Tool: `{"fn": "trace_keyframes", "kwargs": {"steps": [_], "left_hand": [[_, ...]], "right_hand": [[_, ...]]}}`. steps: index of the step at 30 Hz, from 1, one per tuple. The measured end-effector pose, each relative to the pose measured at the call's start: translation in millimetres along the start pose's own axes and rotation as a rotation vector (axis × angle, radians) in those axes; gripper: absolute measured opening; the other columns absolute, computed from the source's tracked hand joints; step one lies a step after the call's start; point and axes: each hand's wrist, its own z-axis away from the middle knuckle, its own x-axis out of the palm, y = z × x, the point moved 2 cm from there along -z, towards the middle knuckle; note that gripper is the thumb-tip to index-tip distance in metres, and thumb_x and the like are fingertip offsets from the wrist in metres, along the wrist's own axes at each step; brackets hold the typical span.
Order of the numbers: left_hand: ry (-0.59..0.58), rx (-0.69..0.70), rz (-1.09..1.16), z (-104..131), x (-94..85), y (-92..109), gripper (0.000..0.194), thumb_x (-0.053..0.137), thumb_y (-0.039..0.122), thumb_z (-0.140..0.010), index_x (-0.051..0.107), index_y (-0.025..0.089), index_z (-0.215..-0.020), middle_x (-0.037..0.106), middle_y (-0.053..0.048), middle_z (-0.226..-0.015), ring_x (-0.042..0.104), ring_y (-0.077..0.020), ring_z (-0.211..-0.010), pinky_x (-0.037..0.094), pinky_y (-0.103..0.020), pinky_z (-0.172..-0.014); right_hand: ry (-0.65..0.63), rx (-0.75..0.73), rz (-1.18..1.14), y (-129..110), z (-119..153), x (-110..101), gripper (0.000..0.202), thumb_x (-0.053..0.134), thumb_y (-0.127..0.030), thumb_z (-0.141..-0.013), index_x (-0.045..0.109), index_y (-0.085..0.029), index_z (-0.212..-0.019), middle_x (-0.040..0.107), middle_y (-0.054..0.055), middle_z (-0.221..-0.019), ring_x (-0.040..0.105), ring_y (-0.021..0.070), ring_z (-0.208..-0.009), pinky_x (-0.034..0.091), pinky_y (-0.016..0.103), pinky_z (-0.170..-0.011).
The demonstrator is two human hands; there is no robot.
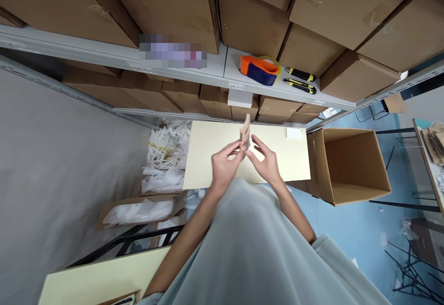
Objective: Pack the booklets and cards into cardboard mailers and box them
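Observation:
My left hand [225, 164] pinches a thin, flat, pinkish-orange item [244, 131], perhaps a small packet or box, between thumb and fingers. It is held upright and nearly edge-on above the pale yellow table [204, 157], so its faces are hard to make out. Close by on the right is my right hand [265, 161], its thumb and fingers apart. That thumb lies by the item's lower end; whether it touches, I cannot tell.
Cardboard boxes [253, 18] fill the shelves ahead. An orange and blue tape dispenser [260, 70] and two utility knives [301, 75] lie on the shelf edge. An open carton [355, 166] stands right of the table. White packing scraps [168, 145] are heaped left.

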Motion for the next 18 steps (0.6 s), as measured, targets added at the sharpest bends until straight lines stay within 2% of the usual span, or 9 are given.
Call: {"fn": "trace_keyframes", "kwargs": {"steps": [3, 5, 6, 9, 12, 18], "left_hand": [[-0.137, 0.066, -0.011, 6, 6.3, 7, 0.040, 0.082, 0.050, -0.088, 0.086, 0.022, -0.116, 0.082, -0.011, -0.131, 0.079, -0.0290, -0.116, 0.068, -0.044, -0.101], [-0.166, 0.020, 0.026, 3, 2.5, 5, 0.044, 0.085, 0.049, -0.085, 0.083, 0.022, -0.120, 0.082, -0.012, -0.126, 0.080, -0.0273, -0.112, 0.069, -0.042, -0.097], [-0.149, -0.015, 0.051, 0, -1.7, 3, 0.049, 0.087, 0.048, -0.083, 0.081, 0.021, -0.123, 0.082, -0.012, -0.120, 0.080, -0.0261, -0.107, 0.070, -0.041, -0.095], [-0.072, -0.094, 0.119, -10, -17.3, -3, 0.062, 0.093, 0.047, -0.077, 0.074, 0.019, -0.127, 0.081, -0.008, -0.101, 0.080, -0.0236, -0.096, 0.068, -0.041, -0.093], [-0.079, -0.148, 0.170, -16, -27.4, -2, 0.063, 0.095, 0.049, -0.075, 0.072, 0.018, -0.126, 0.082, -0.008, -0.099, 0.081, -0.0235, -0.093, 0.067, -0.043, -0.097], [-0.071, -0.175, 0.232, -18, -30.0, 3, 0.063, 0.096, 0.042, -0.072, 0.071, 0.017, -0.124, 0.082, -0.007, -0.095, 0.082, -0.0250, -0.091, 0.068, -0.046, -0.096]], "right_hand": [[0.053, 0.095, -0.056, 6, 2, 9, 0.054, 0.083, -0.067, -0.088, 0.080, -0.023, -0.120, 0.084, 0.007, -0.117, 0.078, 0.0262, -0.108, 0.064, 0.038, -0.101], [0.091, 0.140, -0.077, 11, 0, 5, 0.053, 0.078, -0.072, -0.090, 0.079, -0.021, -0.106, 0.083, 0.005, -0.097, 0.075, 0.0234, -0.091, 0.064, 0.034, -0.086], [0.093, 0.150, -0.097, 13, -2, 2, 0.054, 0.076, -0.073, -0.090, 0.078, -0.021, -0.103, 0.082, 0.005, -0.094, 0.074, 0.0228, -0.088, 0.064, 0.033, -0.082], [0.055, 0.147, -0.156, 15, -5, -8, 0.056, 0.078, -0.073, -0.089, 0.079, -0.020, -0.106, 0.083, 0.006, -0.099, 0.075, 0.0232, -0.089, 0.063, 0.033, -0.081], [0.023, 0.156, -0.179, 13, -6, -14, 0.055, 0.079, -0.072, -0.089, 0.080, -0.020, -0.109, 0.084, 0.006, -0.104, 0.077, 0.0237, -0.091, 0.064, 0.033, -0.081], [0.005, 0.159, -0.216, 10, -6, -12, 0.056, 0.081, -0.071, -0.088, 0.082, -0.020, -0.113, 0.086, 0.008, -0.112, 0.080, 0.0259, -0.098, 0.067, 0.036, -0.087]]}}
